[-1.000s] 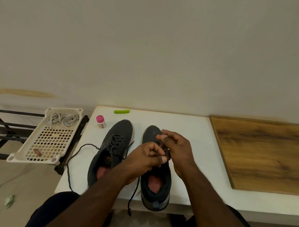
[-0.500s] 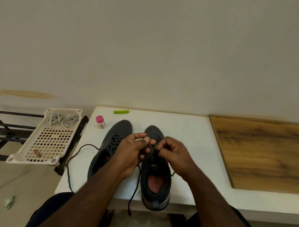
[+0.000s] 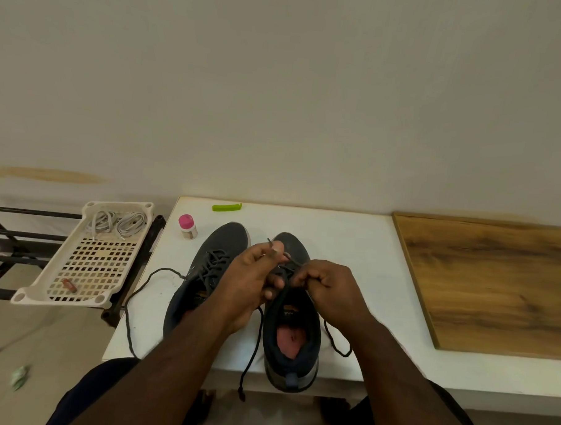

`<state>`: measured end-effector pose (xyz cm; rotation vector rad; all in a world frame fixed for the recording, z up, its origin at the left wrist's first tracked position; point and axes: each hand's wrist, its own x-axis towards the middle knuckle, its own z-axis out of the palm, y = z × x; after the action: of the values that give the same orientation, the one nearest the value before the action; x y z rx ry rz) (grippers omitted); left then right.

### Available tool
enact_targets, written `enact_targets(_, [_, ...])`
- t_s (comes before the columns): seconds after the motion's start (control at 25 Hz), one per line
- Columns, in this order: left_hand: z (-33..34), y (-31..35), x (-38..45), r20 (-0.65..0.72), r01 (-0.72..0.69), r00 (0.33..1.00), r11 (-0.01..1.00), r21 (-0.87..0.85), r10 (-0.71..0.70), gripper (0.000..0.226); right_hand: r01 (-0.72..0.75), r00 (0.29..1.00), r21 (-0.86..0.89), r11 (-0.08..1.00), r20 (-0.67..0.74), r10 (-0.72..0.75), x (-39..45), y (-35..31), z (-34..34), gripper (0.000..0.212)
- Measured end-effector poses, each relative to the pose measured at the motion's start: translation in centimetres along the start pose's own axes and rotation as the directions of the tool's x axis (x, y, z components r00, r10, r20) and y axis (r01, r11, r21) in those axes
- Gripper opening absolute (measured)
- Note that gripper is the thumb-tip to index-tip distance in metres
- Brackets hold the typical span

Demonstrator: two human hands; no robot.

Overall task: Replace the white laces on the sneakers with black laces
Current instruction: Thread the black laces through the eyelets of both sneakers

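Two dark grey sneakers stand side by side on the white table (image 3: 351,247), toes away from me. The left sneaker (image 3: 219,251) carries a black lace whose loose end trails off the table's left side. Over the eyelets of the right sneaker (image 3: 291,338) both hands work a black lace (image 3: 254,346). My left hand (image 3: 249,281) pinches the lace's tip between thumb and fingers, raised a little above the shoe. My right hand (image 3: 329,286) grips the lace at the shoe's right eyelets. A lace end hangs over the table's front edge. Two white laces (image 3: 118,223) lie coiled in a white basket.
The white perforated basket (image 3: 84,268) rests on a black metal rack left of the table. A pink-capped small bottle (image 3: 187,226) and a green clip (image 3: 226,207) sit near the table's back edge. A wooden board (image 3: 494,286) covers the right side.
My left hand has risen and moved forward, pulling the lace tip up. My right hand has slid down and right beside the right sneaker's eyelets. A lace loop now shows at the shoe's right.
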<state>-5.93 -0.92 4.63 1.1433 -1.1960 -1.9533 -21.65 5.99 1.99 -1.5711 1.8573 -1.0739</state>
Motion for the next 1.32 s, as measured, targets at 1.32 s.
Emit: enact_targets(1.32, [-0.7,-2.3,1.1,-0.120,-0.019,0.973,0.580,0.814,0.200,0.014,-0.296,0.951,-0.011,0.955,-0.092,0.294,0.4,0.6,2.5,0.013])
